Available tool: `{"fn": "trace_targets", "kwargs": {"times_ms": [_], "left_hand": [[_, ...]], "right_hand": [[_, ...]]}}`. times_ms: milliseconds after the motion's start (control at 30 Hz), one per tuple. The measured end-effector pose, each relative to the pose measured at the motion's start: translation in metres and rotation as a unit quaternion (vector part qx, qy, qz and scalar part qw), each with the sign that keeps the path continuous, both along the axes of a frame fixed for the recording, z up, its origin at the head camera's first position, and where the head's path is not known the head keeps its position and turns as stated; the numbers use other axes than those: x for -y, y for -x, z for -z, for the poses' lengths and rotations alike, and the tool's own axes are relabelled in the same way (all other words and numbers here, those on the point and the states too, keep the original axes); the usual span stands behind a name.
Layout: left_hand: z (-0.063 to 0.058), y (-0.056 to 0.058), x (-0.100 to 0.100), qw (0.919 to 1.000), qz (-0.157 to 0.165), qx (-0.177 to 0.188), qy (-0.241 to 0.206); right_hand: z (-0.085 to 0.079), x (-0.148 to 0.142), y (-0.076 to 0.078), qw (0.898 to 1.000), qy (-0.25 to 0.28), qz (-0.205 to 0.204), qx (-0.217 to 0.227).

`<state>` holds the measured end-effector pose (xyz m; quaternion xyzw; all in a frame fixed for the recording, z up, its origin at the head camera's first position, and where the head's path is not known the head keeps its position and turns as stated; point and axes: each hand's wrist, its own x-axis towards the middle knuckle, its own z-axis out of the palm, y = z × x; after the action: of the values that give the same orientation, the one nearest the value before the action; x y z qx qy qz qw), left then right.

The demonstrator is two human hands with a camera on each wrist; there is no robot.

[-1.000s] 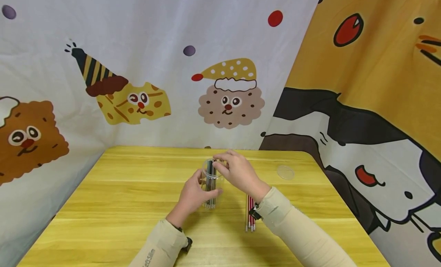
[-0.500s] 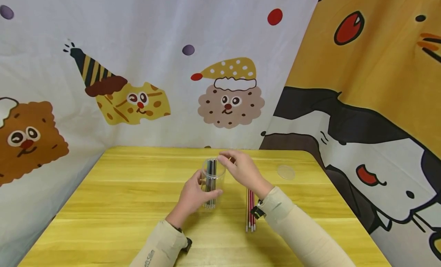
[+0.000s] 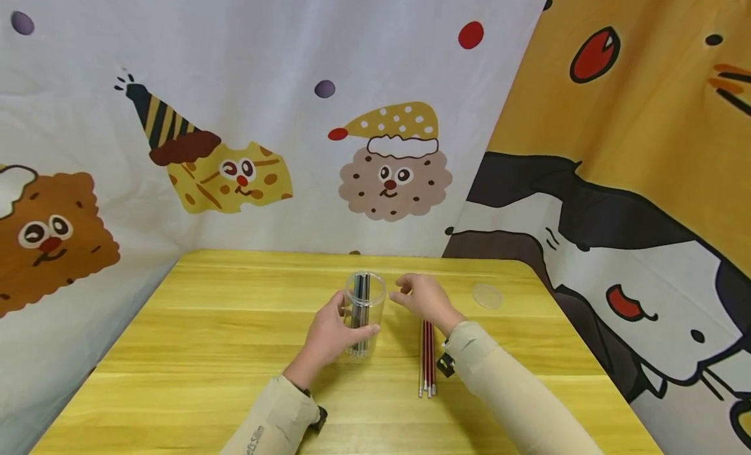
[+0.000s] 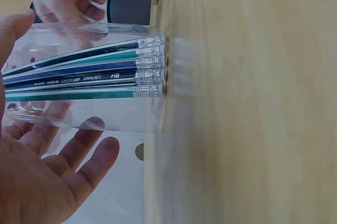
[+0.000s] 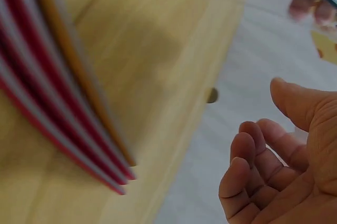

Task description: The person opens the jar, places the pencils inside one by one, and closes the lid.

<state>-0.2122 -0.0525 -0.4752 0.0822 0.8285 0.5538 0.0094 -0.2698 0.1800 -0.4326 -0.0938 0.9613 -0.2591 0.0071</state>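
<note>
A clear plastic cylinder [image 3: 377,310] stands upright on the table, its top uncovered. Inside it are several dark and green pencils [image 3: 359,321], their silver eraser ends down at the base, as the left wrist view shows. My left hand [image 3: 326,334] holds the cylinder from the left, thumb across the near side and fingers behind. To the right of the rim, my right hand [image 3: 427,303] is in the air with loosely bent fingers and nothing in them. Below it lie several red pencils [image 3: 429,360] and a yellowish one, side by side, erasers toward me.
A round clear disc, like a lid [image 3: 487,296], lies flat at the back right of the wooden table [image 3: 223,337]. Behind and to the right hangs a printed cloth [image 3: 305,227] with cartoon figures, close to the table's far edge.
My right hand has come away from the cylinder's mouth, moving right and slightly down toward the red pencils. My left hand has stayed in place on the cylinder.
</note>
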Motion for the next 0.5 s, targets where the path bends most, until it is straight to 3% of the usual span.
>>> {"fn": "trace_targets", "kwargs": {"times_ms": [500], "left_hand": [[0.002,0.002,-0.001,1.0,-0.002,-0.007,0.005]], "right_hand": [[0.029,-0.008,0.01,0.999,-0.021,0.015,0.046]]}}
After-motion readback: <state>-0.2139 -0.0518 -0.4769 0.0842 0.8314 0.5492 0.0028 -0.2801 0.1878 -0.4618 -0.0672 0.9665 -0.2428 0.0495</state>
